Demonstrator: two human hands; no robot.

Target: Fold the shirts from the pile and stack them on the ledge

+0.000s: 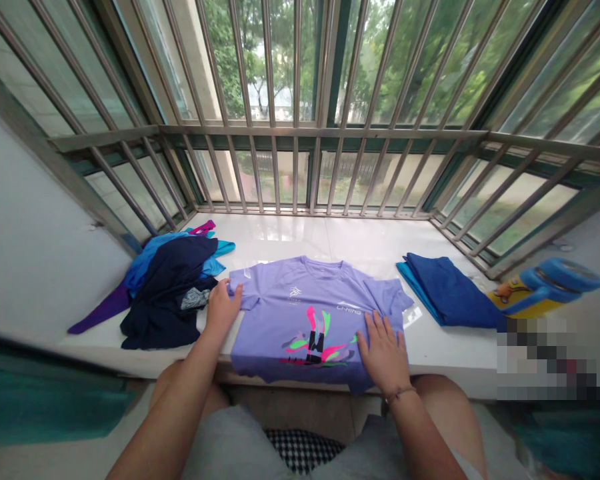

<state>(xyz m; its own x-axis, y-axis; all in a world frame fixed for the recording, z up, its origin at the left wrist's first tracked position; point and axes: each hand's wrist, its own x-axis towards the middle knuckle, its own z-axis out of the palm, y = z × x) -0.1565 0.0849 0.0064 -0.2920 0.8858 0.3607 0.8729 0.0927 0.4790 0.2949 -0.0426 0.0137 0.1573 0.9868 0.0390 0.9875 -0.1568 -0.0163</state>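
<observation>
A lavender short-sleeved T-shirt (310,313) with a pink, green and black print lies spread flat on a white stone window sill (360,240). My left hand (223,310) grips the edge of the shirt's left sleeve, close to a heap of navy, turquoise and purple clothes (167,293). My right hand (383,353) rests flat on the lower right of the shirt, its fingers spread and holding nothing.
A folded blue garment over a turquoise one (445,290) lies on the sill to the right. Beyond it stands a blue-and-yellow plastic object (545,290). Metal window bars (300,167) run along the far side of the sill, and a white wall (35,227) rises at left.
</observation>
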